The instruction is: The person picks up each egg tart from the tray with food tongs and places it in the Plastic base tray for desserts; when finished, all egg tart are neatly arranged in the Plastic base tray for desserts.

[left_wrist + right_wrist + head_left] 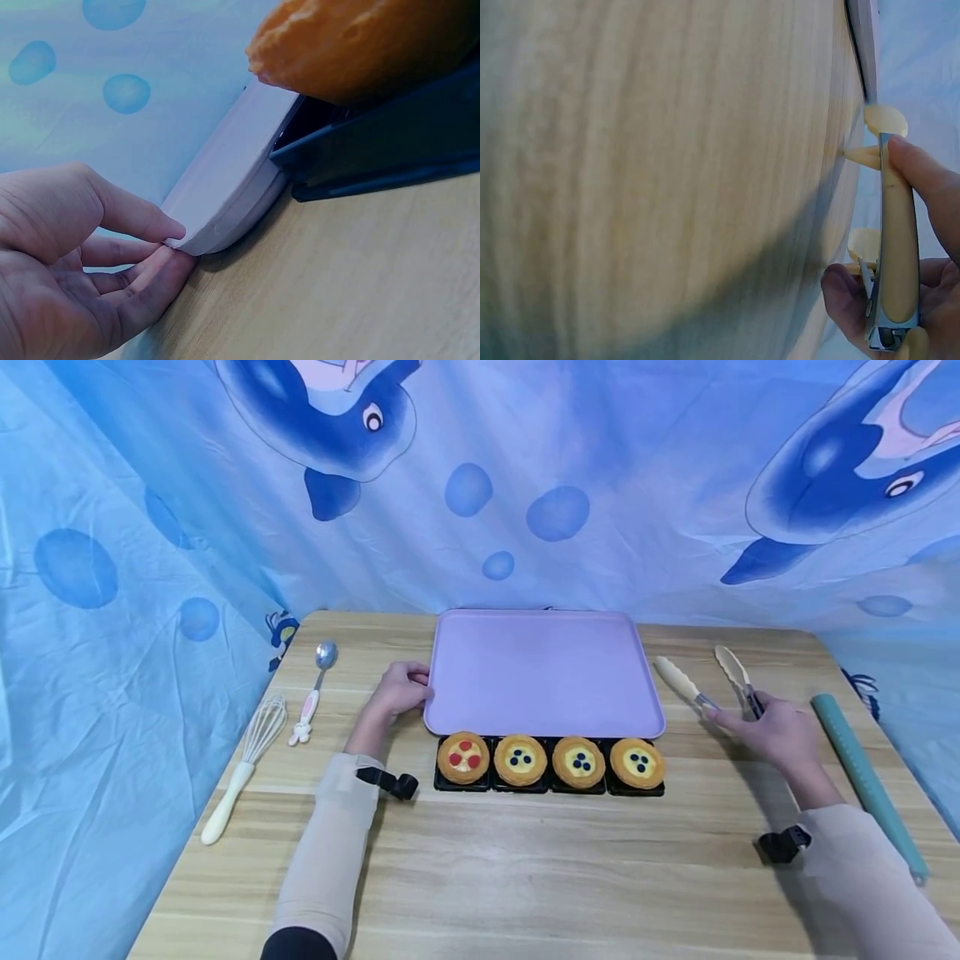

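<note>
A lilac rectangular tray (540,672) lies at the back middle of the table. My left hand (401,689) pinches its left rim; in the left wrist view the thumb is on top of the tray (225,176) and fingers are beneath. To the tray's right, my right hand (783,731) grips a pair of tongs (678,681) with cream tips and metal arms. The tongs' arms are spread wide, with nothing between the tips. In the right wrist view, the thumb presses on one arm of the tongs (898,240) and fingers curl at the other.
Along the tray's front edge stand several tarts in black holders, one with red topping (463,758), three with dark berries (578,762). At left lie a whisk (258,739) and a spoon with a rabbit handle (311,697). A green rolling pin (866,781) lies far right.
</note>
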A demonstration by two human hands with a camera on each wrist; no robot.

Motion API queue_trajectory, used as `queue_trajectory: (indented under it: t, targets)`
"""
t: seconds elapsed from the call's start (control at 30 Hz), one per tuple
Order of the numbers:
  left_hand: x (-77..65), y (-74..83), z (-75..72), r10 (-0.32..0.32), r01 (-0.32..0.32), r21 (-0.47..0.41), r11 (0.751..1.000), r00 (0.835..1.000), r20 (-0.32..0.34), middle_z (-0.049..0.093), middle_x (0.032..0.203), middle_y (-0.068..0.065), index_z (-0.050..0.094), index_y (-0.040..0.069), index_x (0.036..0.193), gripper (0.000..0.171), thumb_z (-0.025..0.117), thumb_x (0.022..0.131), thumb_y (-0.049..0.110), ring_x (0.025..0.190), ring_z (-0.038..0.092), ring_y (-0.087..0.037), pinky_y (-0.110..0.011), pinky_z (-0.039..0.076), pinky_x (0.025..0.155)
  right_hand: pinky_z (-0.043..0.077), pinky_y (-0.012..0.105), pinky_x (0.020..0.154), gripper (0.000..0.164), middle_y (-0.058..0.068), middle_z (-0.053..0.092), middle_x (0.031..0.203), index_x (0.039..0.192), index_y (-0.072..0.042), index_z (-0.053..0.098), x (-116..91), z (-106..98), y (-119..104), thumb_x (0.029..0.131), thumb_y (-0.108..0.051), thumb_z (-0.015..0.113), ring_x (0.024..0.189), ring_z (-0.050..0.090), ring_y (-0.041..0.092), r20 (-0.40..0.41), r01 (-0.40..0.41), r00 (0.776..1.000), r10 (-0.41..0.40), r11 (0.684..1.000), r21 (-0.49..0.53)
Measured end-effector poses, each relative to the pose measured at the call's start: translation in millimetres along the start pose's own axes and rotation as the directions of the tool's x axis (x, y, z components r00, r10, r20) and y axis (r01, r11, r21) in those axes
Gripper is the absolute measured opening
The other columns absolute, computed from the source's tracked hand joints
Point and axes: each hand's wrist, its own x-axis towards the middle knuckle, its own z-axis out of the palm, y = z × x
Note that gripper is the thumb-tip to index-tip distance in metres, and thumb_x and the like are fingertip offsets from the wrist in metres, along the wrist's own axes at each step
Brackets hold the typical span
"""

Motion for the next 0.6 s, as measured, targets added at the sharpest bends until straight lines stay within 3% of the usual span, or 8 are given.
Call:
queue_trajectory:
  t: [0.33, 0.6]
  targets:
    - [-0.1, -3.2, -3.6, 0.014, -0.014, 0.001, 1.000, 1.000, 0.000, 0.055, 0.110, -0.020, 0.051, -0.011, 0.133, 0.050, 0.061, 0.084, -0.008, 0.089, 0.059, -0.026, -0.028, 0.057, 0.070, 0.034, 0.034, 0.043, 0.073, 0.006, 0.042, 0.059, 0.071, -0.005, 0.046, -13, -3, -13, 0.070, -0.073, 0.073, 0.052, 0.043, 0.023, 0.025, -0.053, 0.998, 0.056, 0.992, -0.116]
    - [-1.5, -4.8, -4.5, 0.015, -0.015, 0.004, 1.000, 1.000, -0.006, 0.055, 0.111, -0.021, 0.051, -0.010, 0.133, 0.049, 0.062, 0.085, -0.007, 0.090, 0.059, -0.027, -0.029, 0.057, 0.071, 0.033, 0.032, 0.041, 0.071, 0.004, 0.042, 0.054, 0.063, -0.008, 0.043, -15, 1, -18, 0.070, -0.070, 0.075, 0.048, 0.042, 0.022, -0.001, -0.065, 0.998, 0.066, 0.985, -0.158]
